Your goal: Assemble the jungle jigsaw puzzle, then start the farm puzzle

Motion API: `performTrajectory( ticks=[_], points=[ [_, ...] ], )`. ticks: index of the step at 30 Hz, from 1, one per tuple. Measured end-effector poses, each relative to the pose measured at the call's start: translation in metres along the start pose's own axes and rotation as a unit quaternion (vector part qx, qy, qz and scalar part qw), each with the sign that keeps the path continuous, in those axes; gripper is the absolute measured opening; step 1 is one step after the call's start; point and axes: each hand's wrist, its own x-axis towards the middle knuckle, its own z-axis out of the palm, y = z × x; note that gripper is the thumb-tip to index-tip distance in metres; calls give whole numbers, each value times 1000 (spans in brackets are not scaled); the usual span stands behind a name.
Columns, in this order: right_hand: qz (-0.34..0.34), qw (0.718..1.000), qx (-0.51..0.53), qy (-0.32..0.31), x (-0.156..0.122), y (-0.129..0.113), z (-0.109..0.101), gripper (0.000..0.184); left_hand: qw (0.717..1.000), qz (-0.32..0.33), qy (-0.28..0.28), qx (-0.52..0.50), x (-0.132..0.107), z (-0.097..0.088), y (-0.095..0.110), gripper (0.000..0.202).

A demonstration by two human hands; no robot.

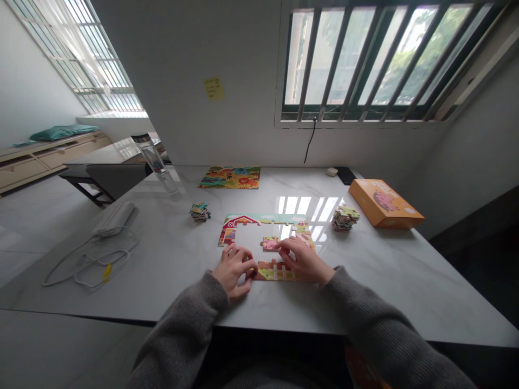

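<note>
A partly assembled jigsaw puzzle point(245, 219) lies on the table, showing a red barn, a pale sky strip and a fence strip point(279, 272) along its near side. Inside the frame sits a pink puzzle piece point(269, 243), and the fingertips of my right hand point(302, 258) pinch its right edge. My left hand point(235, 270) rests at the near left corner, fingers loosely curved and apart, the index tip by the left end of the fence strip. Under that fingertip, details are hidden.
Stacks of puzzle pieces stand left point(200, 212) and right point(345, 218). Beyond lie a colourful animal picture sheet point(231, 177), an orange box point(385, 203), and a dark phone point(346, 175). A glass bottle point(150, 153) and a white cabled device point(115, 219) are at left.
</note>
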Motion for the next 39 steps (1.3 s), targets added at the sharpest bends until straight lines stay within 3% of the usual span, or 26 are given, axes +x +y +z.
performTrajectory(
  ticks=[6,9,12,17,23,28,33,39],
  points=[
    [-60,992,-107,-43,-28,-34,16,24,1000,15,-4,-6,2,3,1,26],
    [-60,989,-130,-46,-33,-43,20,23,999,18,15,-21,-2,-3,-6,41],
    [-55,990,-120,-50,-34,-41,20,22,998,-19,56,-24,-14,-15,-23,54],
    [-48,992,-104,-50,-33,-38,19,24,998,-52,31,15,-34,-23,-45,40],
    [-42,994,-89,-49,-32,-39,19,23,998,-52,39,21,-35,-16,-49,30],
    [-40,994,-88,-47,-32,-39,18,22,995,-81,40,29,-46,-26,-59,48],
    [-38,994,-90,-54,-32,-41,17,21,994,-102,12,44,-59,-36,-71,37],
    [-48,993,-96,-43,-32,-37,19,21,994,-103,14,38,-60,-36,-68,35]
  ],
)
